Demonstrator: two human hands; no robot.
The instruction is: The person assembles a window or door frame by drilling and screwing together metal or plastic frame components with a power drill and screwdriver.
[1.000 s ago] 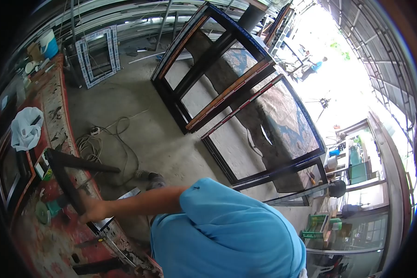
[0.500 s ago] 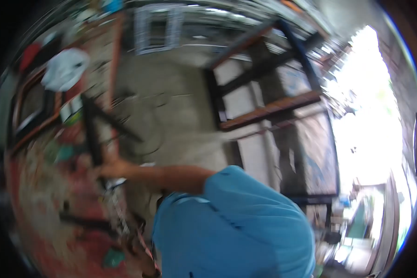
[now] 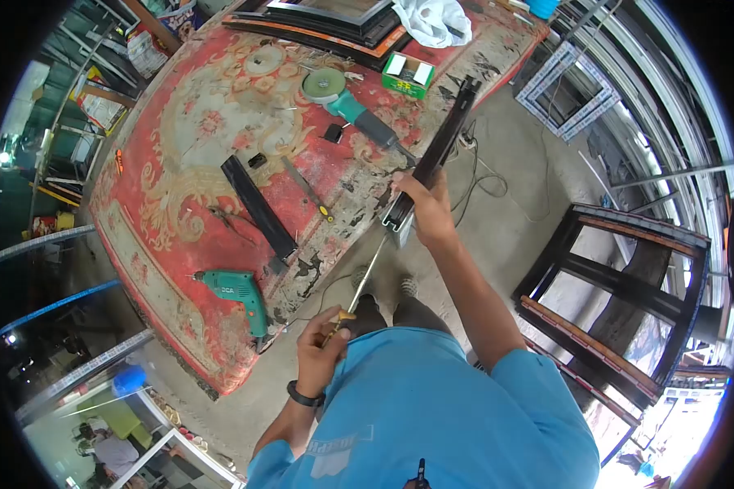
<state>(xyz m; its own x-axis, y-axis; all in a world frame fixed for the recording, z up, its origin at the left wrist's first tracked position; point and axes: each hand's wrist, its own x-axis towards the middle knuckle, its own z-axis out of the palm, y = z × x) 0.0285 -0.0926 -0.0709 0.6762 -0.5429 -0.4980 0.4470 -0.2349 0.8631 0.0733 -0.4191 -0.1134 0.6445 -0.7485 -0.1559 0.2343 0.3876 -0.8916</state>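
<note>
My right hand (image 3: pixel 428 208) is wrapped round a long dark metal profile (image 3: pixel 444 143), which slants up over the table edge with its open hollow end toward me. Lower down, my left hand (image 3: pixel 322 346), with a black band on the wrist, is closed on the yellowish handle of a thin rod-like tool (image 3: pixel 370 275). The tool's far tip lies close to the profile's near end; whether they touch is unclear. On the table, a green grinder (image 3: pixel 347 106), a second dark profile (image 3: pixel 257 208), a yellow-handled file (image 3: pixel 308 191) and a green drill (image 3: pixel 236 293) lie nearby.
The worn red patterned table (image 3: pixel 171 196) also bears a green box (image 3: pixel 408 75), a white plastic bag (image 3: pixel 434 20) and stacked dark frames (image 3: pixel 326 28). Cables (image 3: pixel 485 175) trail on the floor. A large dark frame (image 3: pixel 620 285) stands at right. A person (image 3: pixel 116 452) is at lower left.
The view has swung round and sharpened from a blurred one. My right hand still holds a dark profile, and my left hand with the rod-like tool now shows clearly.
</note>
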